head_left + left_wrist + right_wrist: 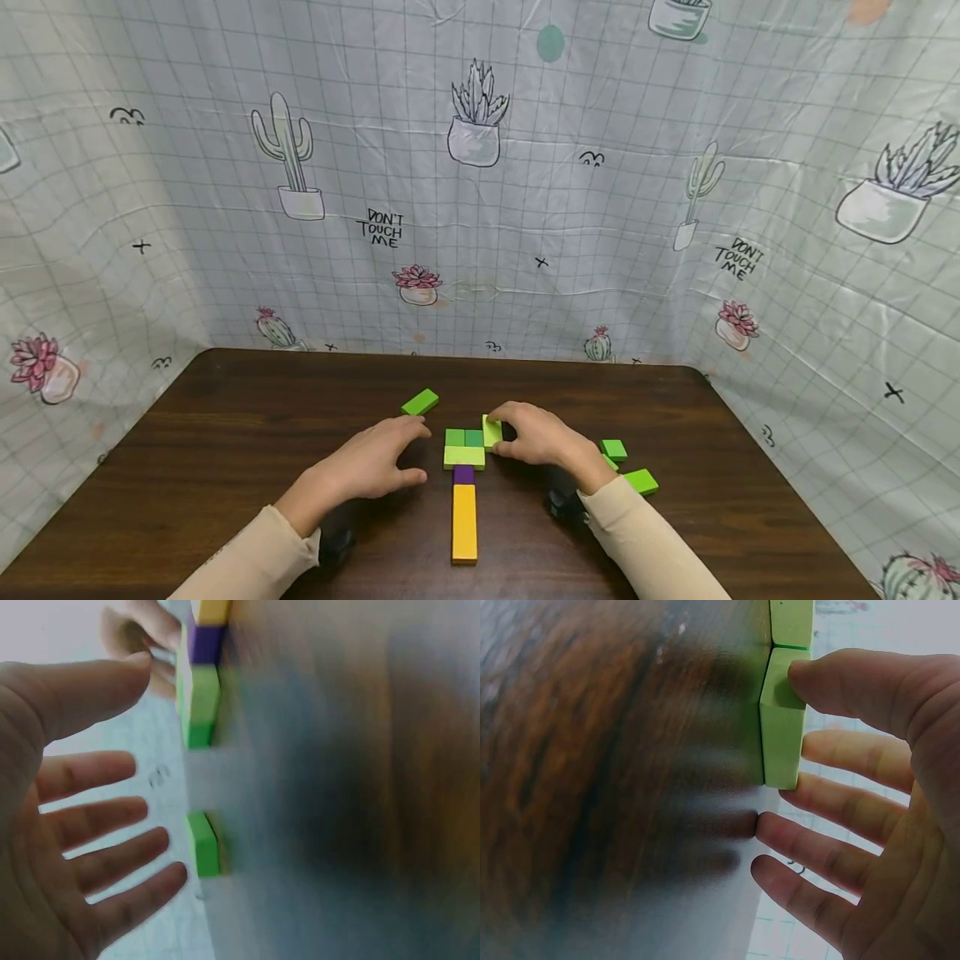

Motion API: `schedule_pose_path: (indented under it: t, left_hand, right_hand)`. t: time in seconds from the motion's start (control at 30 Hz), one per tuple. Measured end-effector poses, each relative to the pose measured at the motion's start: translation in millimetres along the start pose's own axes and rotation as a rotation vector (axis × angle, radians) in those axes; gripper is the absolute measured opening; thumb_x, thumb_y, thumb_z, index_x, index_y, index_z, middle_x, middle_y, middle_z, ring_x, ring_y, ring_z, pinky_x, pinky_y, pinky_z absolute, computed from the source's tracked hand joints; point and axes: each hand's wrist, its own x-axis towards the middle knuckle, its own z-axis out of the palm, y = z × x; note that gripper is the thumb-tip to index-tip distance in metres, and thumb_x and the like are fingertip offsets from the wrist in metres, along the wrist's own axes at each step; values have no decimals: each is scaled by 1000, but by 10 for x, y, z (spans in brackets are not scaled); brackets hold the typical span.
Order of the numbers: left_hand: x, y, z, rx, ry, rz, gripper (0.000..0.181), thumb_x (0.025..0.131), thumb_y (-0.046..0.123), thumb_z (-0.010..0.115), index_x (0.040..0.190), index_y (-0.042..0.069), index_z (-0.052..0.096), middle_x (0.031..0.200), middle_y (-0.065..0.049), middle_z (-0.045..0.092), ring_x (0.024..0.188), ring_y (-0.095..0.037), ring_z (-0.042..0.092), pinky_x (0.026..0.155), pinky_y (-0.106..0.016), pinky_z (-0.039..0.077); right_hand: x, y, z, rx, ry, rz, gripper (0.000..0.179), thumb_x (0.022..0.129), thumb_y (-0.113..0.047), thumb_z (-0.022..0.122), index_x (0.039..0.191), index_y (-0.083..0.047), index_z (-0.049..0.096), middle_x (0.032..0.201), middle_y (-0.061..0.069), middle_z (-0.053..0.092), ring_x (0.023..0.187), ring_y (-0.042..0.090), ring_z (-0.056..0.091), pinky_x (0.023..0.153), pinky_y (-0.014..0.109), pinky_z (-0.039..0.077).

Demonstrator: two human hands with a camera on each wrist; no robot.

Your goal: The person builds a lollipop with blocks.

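Observation:
My right hand [540,435] pinches a light green block [491,432] between thumb and fingers; the right wrist view shows the thumb on one end of this block [784,746]. It stands beside a mid-green square block [454,437] and a darker green square block [474,437] that lie side by side. Below those squares is another light green block [463,456], laid crosswise. A purple block [463,475] and a long yellow block [464,525] follow in line toward me. Left of the group, my left hand [367,458] holds nothing, its fingers spread apart in the left wrist view.
A loose green block [420,402] lies behind the group, near the left fingertips. Several more green blocks, among them a square one [613,450] and a longer one [641,482], lie by the right forearm. A patterned curtain [480,250] surrounds the dark wooden table [247,417].

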Motion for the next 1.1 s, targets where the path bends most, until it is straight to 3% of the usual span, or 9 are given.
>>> schedule_pose_path:
  t: [0.13, 0.3, 0.43, 0.67, 0.97, 1.1]
  left_hand:
    - [128, -142, -11, 43, 67, -15, 54, 83, 29, 76, 128, 8, 57, 133, -10, 52, 123, -31, 49, 95, -50, 44]
    - [286, -304, -29, 69, 84, -10, 54, 82, 25, 77, 128, 7, 56, 132, -11, 53, 119, -29, 51, 95, -48, 44]
    - [386, -385, -69, 45, 67, -34, 56, 82, 23, 77, 130, 5, 55, 133, -12, 53, 118, -29, 52, 98, -47, 42]
    - [506, -455, -72, 6, -19, -78, 65, 83, 23, 76, 139, 8, 47, 136, -16, 49, 120, -32, 49, 99, -50, 40]
    - [669, -500, -35, 69, -21, -110, 62, 83, 24, 76, 138, 12, 49, 125, -10, 55, 98, -23, 52, 88, -44, 46]
    - [701, -507, -20, 109, -34, -112, 58, 84, 24, 75, 136, 12, 52, 124, -10, 55, 97, -22, 52, 87, -42, 46]
  right_hand:
    - [-4, 3, 2, 1, 0, -1, 44, 89, -30, 67, 128, -11, 60, 130, 6, 57, 119, 23, 52, 96, 42, 44]
    - [-5, -2, 10, 3, 0, -1, 45, 89, -31, 68, 128, -11, 60, 130, 6, 56, 120, 23, 52, 97, 42, 44]
    - [-8, -4, 12, 8, 0, 2, 45, 89, -31, 68, 128, -11, 60, 130, 6, 56, 120, 23, 52, 97, 42, 44]
    - [1, 12, 8, 4, 12, 1, 45, 88, -31, 69, 127, -11, 60, 129, 6, 57, 118, 23, 53, 97, 41, 44]
    - [6, 19, -6, 4, 12, -8, 45, 88, -30, 69, 127, -10, 60, 128, 5, 57, 118, 22, 53, 97, 41, 44]
    - [2, 22, -9, 5, 9, -21, 44, 88, -29, 69, 126, -9, 60, 128, 7, 57, 118, 24, 53, 97, 42, 44]
